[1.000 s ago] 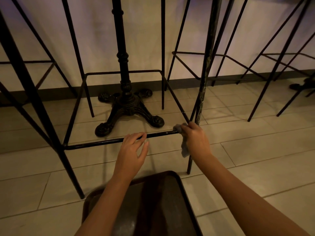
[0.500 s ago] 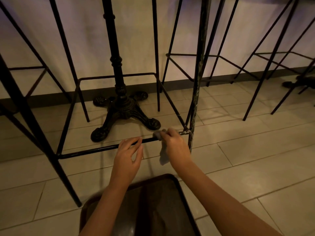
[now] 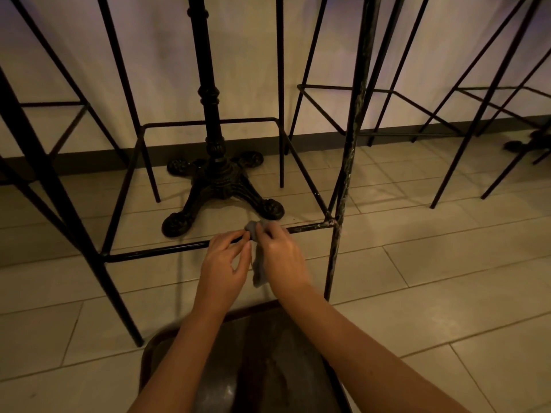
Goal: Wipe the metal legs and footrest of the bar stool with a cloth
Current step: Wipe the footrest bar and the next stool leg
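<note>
Up close, thin black footrest bar [image 3: 155, 252], grey crumpled cloth [image 3: 258, 265] draped over it.

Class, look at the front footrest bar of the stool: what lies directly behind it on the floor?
Behind the footrest bar stands a black cast-iron table base on pale tiles. The hands and cloth cover part of the bar.

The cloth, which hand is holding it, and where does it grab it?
The right hand holds the grey cloth by its upper end, bunched against the footrest bar; the rest hangs down. The left hand rests its fingers on the bar.
</note>
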A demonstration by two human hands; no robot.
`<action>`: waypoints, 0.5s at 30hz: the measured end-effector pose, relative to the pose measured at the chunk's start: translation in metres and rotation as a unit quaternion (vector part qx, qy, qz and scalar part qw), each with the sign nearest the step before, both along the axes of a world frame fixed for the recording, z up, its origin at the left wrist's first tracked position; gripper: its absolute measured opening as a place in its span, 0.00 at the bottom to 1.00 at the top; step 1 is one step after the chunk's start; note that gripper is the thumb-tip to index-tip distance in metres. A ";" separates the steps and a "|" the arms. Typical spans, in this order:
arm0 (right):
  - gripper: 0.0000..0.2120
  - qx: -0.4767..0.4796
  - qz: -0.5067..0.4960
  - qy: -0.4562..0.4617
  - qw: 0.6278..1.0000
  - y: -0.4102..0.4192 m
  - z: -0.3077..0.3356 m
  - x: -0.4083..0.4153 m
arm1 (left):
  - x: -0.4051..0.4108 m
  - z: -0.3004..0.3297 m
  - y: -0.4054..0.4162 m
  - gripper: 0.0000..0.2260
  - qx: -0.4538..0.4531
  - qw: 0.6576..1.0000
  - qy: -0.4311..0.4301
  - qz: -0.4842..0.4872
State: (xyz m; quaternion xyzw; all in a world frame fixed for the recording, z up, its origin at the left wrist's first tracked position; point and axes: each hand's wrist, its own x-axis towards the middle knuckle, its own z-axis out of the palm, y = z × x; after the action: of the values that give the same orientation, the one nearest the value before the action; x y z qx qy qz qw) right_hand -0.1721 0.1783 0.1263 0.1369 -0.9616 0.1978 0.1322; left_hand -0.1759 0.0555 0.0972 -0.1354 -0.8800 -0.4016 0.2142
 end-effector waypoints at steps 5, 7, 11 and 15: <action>0.39 0.010 -0.003 0.027 1.000 0.031 -0.011 -0.003 | 0.001 0.001 0.000 0.20 0.007 1.000 0.000 -0.011; 0.40 0.021 -0.028 0.023 0.999 0.049 -0.012 -0.005 | 0.001 0.000 0.000 0.19 0.012 1.000 0.002 -0.010; 0.38 0.034 -0.069 0.011 0.997 0.074 -0.009 -0.008 | 0.001 -0.002 0.000 0.19 0.028 1.000 0.003 -0.008; 0.25 -0.044 -0.089 0.022 0.995 0.060 -0.006 -0.003 | 0.001 -0.003 0.002 0.19 0.032 0.999 0.010 0.001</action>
State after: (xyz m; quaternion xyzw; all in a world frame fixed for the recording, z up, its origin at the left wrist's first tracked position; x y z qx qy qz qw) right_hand -0.1754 0.2386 0.1200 0.0496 -0.9572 0.2241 0.1761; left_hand -0.1749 0.0571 0.0941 -0.1320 -0.8643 -0.4284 0.2280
